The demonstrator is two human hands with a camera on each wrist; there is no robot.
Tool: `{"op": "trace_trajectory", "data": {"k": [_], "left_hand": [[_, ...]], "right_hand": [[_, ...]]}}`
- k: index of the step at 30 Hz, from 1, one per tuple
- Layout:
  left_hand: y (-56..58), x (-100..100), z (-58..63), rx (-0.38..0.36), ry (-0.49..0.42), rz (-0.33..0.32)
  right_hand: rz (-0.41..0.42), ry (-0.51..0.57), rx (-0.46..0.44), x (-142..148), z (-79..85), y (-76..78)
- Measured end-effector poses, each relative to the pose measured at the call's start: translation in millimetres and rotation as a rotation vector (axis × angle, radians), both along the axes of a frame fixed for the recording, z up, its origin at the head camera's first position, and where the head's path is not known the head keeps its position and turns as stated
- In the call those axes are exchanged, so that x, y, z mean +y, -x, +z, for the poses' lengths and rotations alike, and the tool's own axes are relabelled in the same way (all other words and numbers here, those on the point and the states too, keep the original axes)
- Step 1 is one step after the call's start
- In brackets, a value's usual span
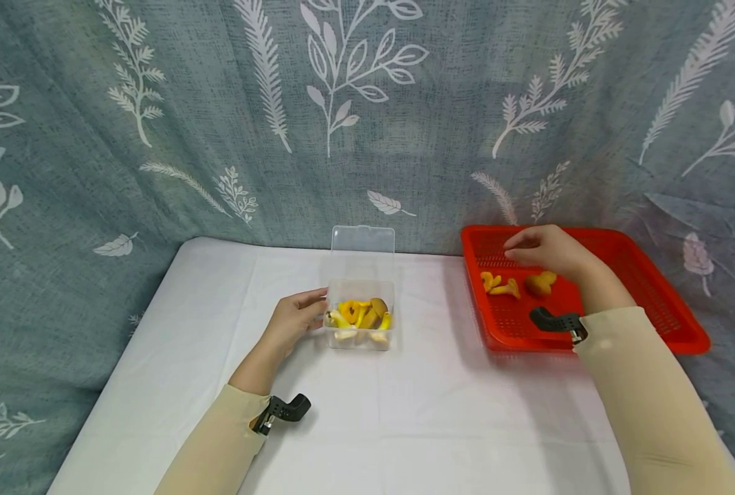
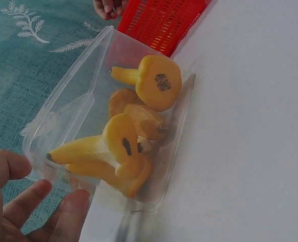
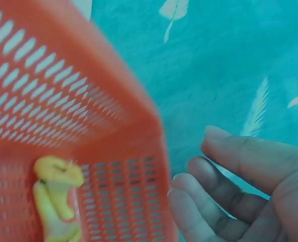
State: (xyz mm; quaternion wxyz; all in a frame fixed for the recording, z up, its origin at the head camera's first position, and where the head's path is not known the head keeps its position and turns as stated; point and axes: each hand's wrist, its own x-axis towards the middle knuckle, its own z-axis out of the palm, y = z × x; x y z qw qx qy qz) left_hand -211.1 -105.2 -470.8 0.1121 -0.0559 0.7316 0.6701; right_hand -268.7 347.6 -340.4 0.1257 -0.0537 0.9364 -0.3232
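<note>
A clear plastic box (image 1: 336, 342) stands on the table, its lid (image 1: 363, 239) hinged back. Inside lie several yellow and brownish mushrooms (image 2: 161, 85). My left hand (image 1: 293, 315) is at the box's left side, fingertips (image 2: 78, 201) right at its wall and fingers loosely bent. Over the back of a red basket (image 1: 497, 337) hovers my right hand (image 1: 549, 249), fingers relaxed and holding nothing. Below it in the basket are small yellow mushrooms (image 1: 505, 289) and a rounder brownish one (image 1: 535, 284). In the right wrist view, yellow mushrooms (image 3: 58, 196) lie near the basket's corner.
A white cloth (image 1: 417, 419) covers the table. Behind it hangs a grey-green curtain (image 1: 429, 158) with white leaf prints. The basket has raised, slotted walls and stands at the table's right side, apart from the box.
</note>
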Motion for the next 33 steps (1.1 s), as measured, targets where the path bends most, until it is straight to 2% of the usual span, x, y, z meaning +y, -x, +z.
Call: {"op": "trace_trajectory", "data": {"k": [7,15,18,22,33], "left_hand": [[-2.5,0,2.2,0.003,0.022,-0.006],[-3.6,0,1.8,0.004,0.011,-0.006],[-3.1,-1,1.0,0.009,0.000,-0.003],[-2.7,-1,1.1,0.016,-0.002,-0.003],[-3.7,-2,3.0,0.022,-0.001,-0.034]], "right_hand": [[0.009,0.072,0.018,-15,11.6,-14.3],[0.052,0.098,0.055,-47,19.9,-31.0],[0.064,0.149,0.040,-59,20.7,-35.8],[0.093,0.244,0.018,-76,19.3,-40.4],[0.180,0.334,-0.021,-114,2.1,-39.3]]}}
